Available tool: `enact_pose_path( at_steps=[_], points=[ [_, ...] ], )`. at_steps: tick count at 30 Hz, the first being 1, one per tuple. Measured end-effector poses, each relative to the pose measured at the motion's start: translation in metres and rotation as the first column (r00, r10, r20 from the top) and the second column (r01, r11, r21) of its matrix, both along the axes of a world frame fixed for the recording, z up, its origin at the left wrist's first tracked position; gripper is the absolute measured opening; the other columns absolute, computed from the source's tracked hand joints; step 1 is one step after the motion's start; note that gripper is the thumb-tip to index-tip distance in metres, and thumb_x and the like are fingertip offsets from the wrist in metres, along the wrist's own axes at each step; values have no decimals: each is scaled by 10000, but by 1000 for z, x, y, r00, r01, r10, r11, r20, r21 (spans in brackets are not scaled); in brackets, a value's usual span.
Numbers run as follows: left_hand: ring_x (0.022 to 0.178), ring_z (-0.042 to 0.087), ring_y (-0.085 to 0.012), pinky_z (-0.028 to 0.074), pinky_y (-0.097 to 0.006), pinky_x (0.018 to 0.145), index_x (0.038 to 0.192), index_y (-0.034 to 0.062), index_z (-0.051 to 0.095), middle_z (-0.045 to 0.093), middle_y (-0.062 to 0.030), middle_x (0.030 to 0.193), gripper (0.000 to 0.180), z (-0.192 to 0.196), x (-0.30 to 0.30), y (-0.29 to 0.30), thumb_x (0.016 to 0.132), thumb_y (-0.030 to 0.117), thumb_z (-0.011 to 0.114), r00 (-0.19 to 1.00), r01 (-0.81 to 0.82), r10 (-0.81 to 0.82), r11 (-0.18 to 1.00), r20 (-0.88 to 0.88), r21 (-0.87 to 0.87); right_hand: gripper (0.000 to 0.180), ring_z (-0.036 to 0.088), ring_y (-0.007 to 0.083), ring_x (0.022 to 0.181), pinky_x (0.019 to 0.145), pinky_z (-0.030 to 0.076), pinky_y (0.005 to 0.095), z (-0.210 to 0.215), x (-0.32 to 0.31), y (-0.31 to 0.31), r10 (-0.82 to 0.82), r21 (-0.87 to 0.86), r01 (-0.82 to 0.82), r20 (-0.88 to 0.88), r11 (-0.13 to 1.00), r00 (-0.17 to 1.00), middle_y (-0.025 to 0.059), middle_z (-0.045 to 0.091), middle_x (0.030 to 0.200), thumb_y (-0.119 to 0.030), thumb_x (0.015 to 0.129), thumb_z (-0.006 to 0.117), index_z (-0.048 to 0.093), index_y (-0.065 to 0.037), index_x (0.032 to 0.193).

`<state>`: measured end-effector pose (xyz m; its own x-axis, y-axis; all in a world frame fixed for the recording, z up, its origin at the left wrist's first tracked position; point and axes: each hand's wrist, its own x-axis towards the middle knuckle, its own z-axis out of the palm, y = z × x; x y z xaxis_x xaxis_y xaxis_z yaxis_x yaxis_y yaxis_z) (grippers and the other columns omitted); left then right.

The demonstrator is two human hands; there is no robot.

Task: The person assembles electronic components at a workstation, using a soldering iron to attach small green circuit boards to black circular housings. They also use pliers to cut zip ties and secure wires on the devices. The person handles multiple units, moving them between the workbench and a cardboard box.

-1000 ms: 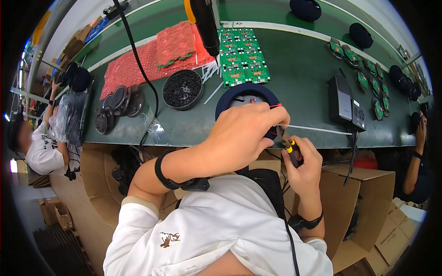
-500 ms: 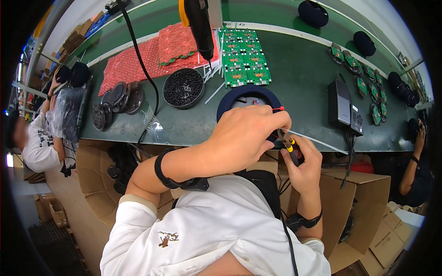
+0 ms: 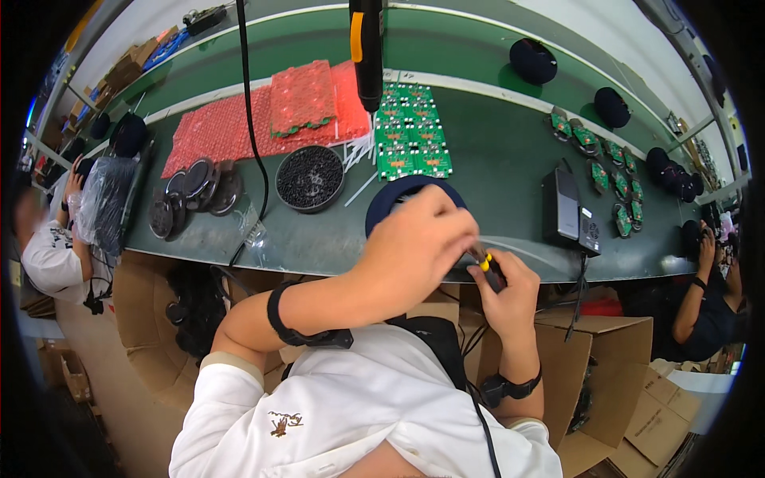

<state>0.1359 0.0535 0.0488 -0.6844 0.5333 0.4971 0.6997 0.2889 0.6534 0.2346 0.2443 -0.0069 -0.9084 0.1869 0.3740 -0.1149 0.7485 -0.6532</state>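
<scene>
Dark-blue round housing (image 3: 390, 205) under left hand (image 3: 418, 247)

On the counter (image 3: 494, 159) straight ahead of you lies the round housing (image 3: 398, 199), your left hand (image 3: 414, 247) over its near edge and your right hand (image 3: 502, 291) just right of it with the screwdriver (image 3: 484, 261). Left of the housing sits the dish of screws (image 3: 309, 177), with the stacked discs (image 3: 191, 191) farther left. Behind it lie the circuit boards (image 3: 410, 131). To your right rest the two boxes (image 3: 570, 211).
</scene>
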Motion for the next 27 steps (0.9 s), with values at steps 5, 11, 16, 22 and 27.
enact_pose_path(
  at_steps=[5, 11, 16, 22, 27],
  points=[
    [703, 660, -394, 518, -452, 660, 925, -9, 659, 663, -194, 763, 107, 27, -49, -10, 935, 97, 651, 978, -181, 175, 983, 116, 39, 460, 646, 285, 916, 763, 527, 419, -9, -37, 28, -278, 316, 257, 24, 913, 960, 110, 603, 1030, -291, 823, 829, 700, -24, 1174],
    [775, 717, -376, 549, -449, 715, 968, -33, 682, 707, -227, 805, 169, -15, -117, -20, 907, 120, 644, 930, -214, 262, 956, 256, -203, 464, 579, 379, 1158, 1069, 440, 484, -21, -72, 34, -201, 361, 274, -227, 891, 953, 160, 604, 1188, -259, 826, 820, 680, -34, 1207],
    [648, 729, -228, 555, -367, 644, 996, -48, 672, 713, -143, 683, 197, -66, -140, -41, 866, 80, 598, 934, -283, 338, 896, 112, -341, 605, 446, 472, 1374, 1134, 403, 504, 40, -27, -23, 345, 153, -331, -80, 931, 935, 238, 461, 1471, -285, 739, 889, 664, -84, 1263],
    [831, 711, -434, 558, -506, 806, 1010, -93, 628, 699, -289, 854, 291, -67, -136, -29, 800, 107, 655, 908, -400, 414, 826, -54, -397, 597, 414, 505, 1399, 1146, 393, 518, 30, -23, -31, 337, 104, -328, -84, 939, 938, 301, 360, 1551, -138, 672, 914, 666, -81, 1212],
    [856, 695, -494, 548, -560, 825, 956, -86, 554, 682, -332, 867, 253, -64, -131, -26, 809, 94, 654, 876, -462, 475, 782, -81, -418, 498, 394, 511, 1427, 1138, 406, 489, 26, -21, -32, 308, 25, -307, -127, 951, 943, 312, 331, 1577, -125, 695, 900, 659, -57, 1125]
  ],
)
